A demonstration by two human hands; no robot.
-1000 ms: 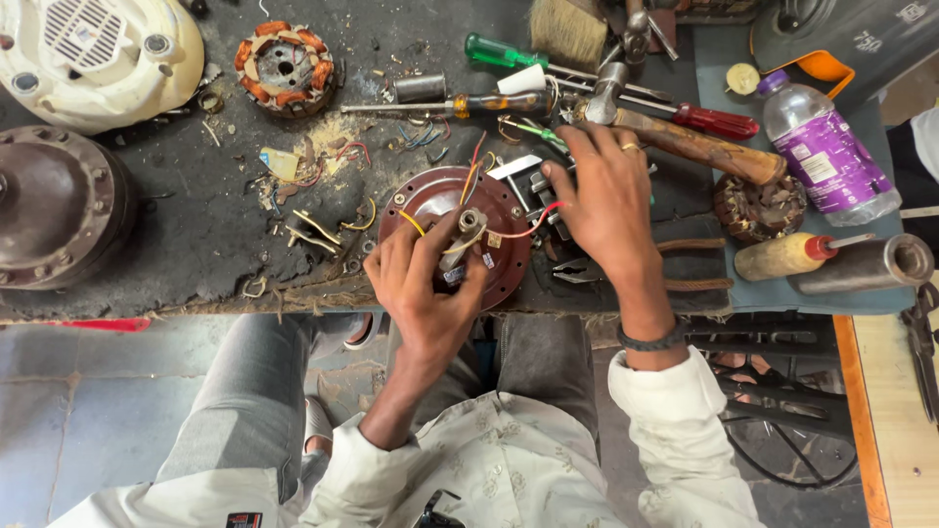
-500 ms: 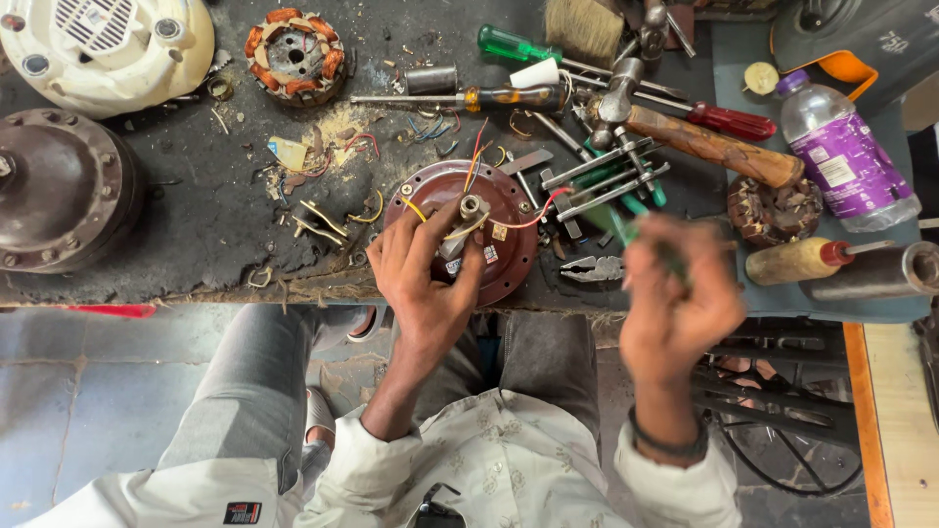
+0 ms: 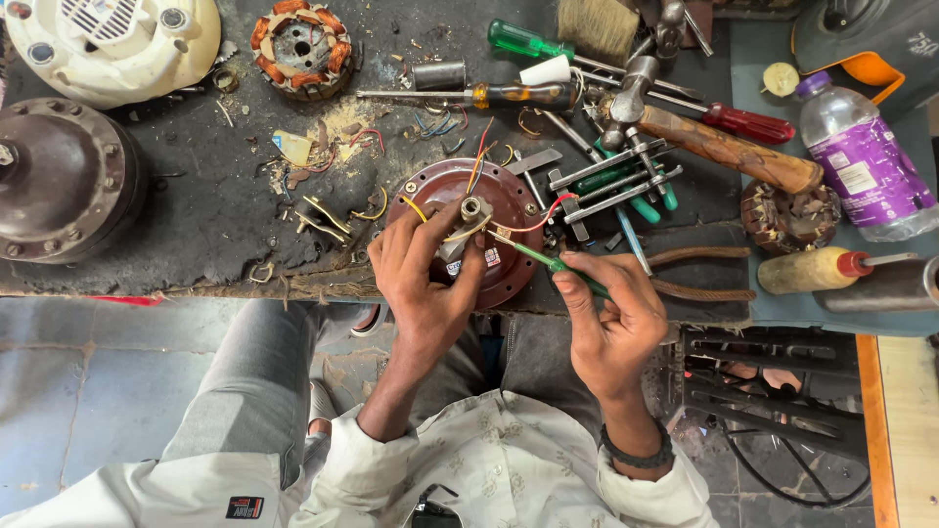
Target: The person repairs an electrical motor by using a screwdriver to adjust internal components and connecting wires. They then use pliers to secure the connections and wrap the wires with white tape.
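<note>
A round dark-red motor housing with coloured wires lies at the near edge of the dirty workbench. My left hand grips its near rim, thumb and fingers around the central metal shaft. My right hand holds a thin green-handled screwdriver, whose tip points at the base of the shaft beside a red wire.
A hammer, several screwdrivers, spanners and pliers lie to the right. A plastic bottle, a copper-wound stator, a white fan cover and a dark round housing sit around them.
My right hand left the tools at the right, came back with the green screwdriver and brought its tip to the shaft. My left hand stayed on the housing.
</note>
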